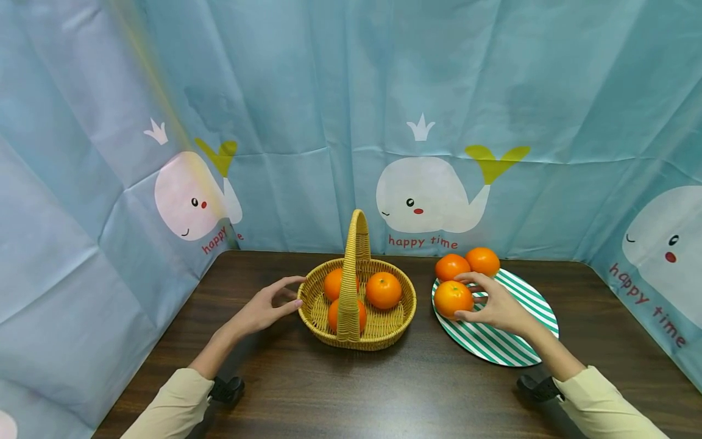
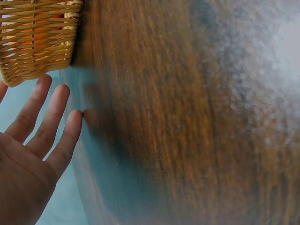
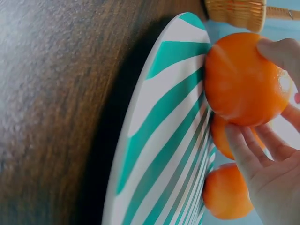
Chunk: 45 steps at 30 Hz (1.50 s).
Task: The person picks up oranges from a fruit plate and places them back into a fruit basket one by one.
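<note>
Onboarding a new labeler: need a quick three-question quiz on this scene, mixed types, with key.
1. True or false: the right hand holds an orange.
2. Multiple choice: where is the left hand?
A) Gripping the handle
B) At the side of the basket, by its rim
C) On the held orange
3. Short answer: how many oranges show inside the basket in the head view?

Key:
1. True.
2. B.
3. Three.
</note>
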Tool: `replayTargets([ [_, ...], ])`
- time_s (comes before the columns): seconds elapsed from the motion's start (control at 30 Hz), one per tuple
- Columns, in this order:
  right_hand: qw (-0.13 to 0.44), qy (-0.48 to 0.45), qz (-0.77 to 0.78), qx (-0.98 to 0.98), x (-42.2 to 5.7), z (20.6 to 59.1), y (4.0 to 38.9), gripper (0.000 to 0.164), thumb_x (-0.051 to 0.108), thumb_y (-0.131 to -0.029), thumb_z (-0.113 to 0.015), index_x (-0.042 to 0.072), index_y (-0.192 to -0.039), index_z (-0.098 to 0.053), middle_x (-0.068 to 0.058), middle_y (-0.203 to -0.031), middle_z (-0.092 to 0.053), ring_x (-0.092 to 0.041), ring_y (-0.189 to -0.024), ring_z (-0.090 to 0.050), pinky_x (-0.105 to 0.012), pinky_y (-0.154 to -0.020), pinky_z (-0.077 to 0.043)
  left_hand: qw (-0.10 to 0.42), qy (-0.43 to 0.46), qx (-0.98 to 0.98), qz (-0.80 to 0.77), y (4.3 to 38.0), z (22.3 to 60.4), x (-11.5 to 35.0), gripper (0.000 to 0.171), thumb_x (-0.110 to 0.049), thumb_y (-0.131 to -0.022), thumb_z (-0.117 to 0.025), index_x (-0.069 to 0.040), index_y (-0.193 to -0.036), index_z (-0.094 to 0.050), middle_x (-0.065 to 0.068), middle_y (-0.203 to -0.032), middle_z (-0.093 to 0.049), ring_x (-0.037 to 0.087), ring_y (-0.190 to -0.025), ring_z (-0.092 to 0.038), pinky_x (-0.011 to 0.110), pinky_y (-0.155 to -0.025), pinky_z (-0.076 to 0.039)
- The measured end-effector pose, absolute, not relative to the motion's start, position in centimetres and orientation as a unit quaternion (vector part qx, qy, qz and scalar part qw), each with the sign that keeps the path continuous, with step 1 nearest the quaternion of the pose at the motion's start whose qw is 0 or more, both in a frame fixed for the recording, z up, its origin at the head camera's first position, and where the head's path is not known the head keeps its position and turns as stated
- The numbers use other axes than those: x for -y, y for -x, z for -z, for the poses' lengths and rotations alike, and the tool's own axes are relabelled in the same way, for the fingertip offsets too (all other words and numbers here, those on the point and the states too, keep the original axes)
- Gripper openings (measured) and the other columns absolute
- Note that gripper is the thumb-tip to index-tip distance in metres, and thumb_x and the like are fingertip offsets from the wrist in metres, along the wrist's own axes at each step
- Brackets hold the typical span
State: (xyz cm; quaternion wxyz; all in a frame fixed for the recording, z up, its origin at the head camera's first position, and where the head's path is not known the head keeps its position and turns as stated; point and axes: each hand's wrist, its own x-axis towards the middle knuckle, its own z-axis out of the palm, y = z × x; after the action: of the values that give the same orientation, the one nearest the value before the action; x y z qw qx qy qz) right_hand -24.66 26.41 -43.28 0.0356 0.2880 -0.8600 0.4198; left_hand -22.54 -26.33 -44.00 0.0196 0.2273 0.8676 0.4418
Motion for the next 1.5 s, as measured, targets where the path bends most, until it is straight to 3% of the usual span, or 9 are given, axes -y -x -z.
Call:
replayTargets([
  [0.27, 0.02, -0.286, -0.429, 0.856, -26.9, 42.7, 24.5, 0.063, 0.015, -0.082, -0.088, 0.004, -0.135, -0.057, -0.018, -0.131, -0.057, -0.038, -0.109, -0.062, -0.054, -0.085, -0.054, 0.02, -0.224, -0.869, -0.44, 22.5, 44.0, 26.3, 0.056, -0.028, -0.101, -0.067, -0.015, -0.152, -0.047, 0.014, -0.13, -0.062, 0.033, -0.114, -0.062, 0.049, -0.088, -0.051],
  [0.63, 0.032, -0.306, -0.433, 0.848, -27.8, 41.9, 24.7, 0.062, 0.011, -0.082, -0.088, 0.006, -0.137, -0.057, -0.011, -0.13, -0.058, -0.03, -0.108, -0.062, -0.038, -0.089, -0.054, 0.017, -0.228, -0.869, -0.439, 22.7, 44.2, 26.4, 0.055, -0.028, -0.102, -0.067, -0.015, -0.151, -0.047, 0.014, -0.137, -0.058, 0.029, -0.116, -0.062, 0.05, -0.09, -0.051],
  [0.87, 0.032, -0.312, -0.438, 0.842, -27.4, 40.8, 24.9, 0.063, 0.009, -0.082, -0.087, 0.006, -0.138, -0.057, -0.01, -0.131, -0.06, -0.021, -0.111, -0.061, -0.036, -0.091, -0.053, 0.021, -0.225, -0.869, -0.441, 22.7, 44.2, 26.5, 0.054, -0.028, -0.101, -0.067, -0.017, -0.151, -0.048, 0.012, -0.133, -0.061, 0.027, -0.114, -0.063, 0.044, -0.087, -0.053],
  [1.13, 0.028, -0.311, -0.44, 0.842, -26.3, 40.3, 25.1, 0.064, 0.011, -0.083, -0.087, 0.007, -0.139, -0.057, -0.011, -0.134, -0.059, -0.035, -0.115, -0.06, -0.04, -0.092, -0.053, 0.022, -0.224, -0.87, -0.438, 22.5, 43.7, 26.3, 0.054, -0.028, -0.101, -0.068, -0.014, -0.15, -0.049, 0.013, -0.131, -0.061, 0.03, -0.114, -0.063, 0.046, -0.088, -0.053],
  [1.3, 0.027, -0.31, -0.442, 0.841, -25.8, 40.0, 25.1, 0.064, 0.012, -0.082, -0.088, 0.008, -0.139, -0.058, -0.009, -0.135, -0.058, -0.035, -0.117, -0.058, -0.044, -0.094, -0.051, 0.023, -0.224, -0.87, -0.44, 22.5, 43.5, 26.2, 0.055, -0.028, -0.101, -0.068, -0.013, -0.15, -0.049, 0.013, -0.132, -0.061, 0.03, -0.114, -0.063, 0.043, -0.087, -0.053],
  [1.5, 0.022, -0.328, -0.461, 0.824, -25.2, 40.0, 25.5, 0.064, 0.009, -0.083, -0.087, 0.009, -0.14, -0.057, -0.007, -0.135, -0.057, -0.032, -0.116, -0.059, -0.037, -0.093, -0.052, 0.022, -0.227, -0.869, -0.44, 22.4, 43.5, 26.2, 0.054, -0.026, -0.101, -0.068, -0.012, -0.15, -0.049, 0.014, -0.134, -0.059, 0.032, -0.114, -0.063, 0.042, -0.087, -0.054],
])
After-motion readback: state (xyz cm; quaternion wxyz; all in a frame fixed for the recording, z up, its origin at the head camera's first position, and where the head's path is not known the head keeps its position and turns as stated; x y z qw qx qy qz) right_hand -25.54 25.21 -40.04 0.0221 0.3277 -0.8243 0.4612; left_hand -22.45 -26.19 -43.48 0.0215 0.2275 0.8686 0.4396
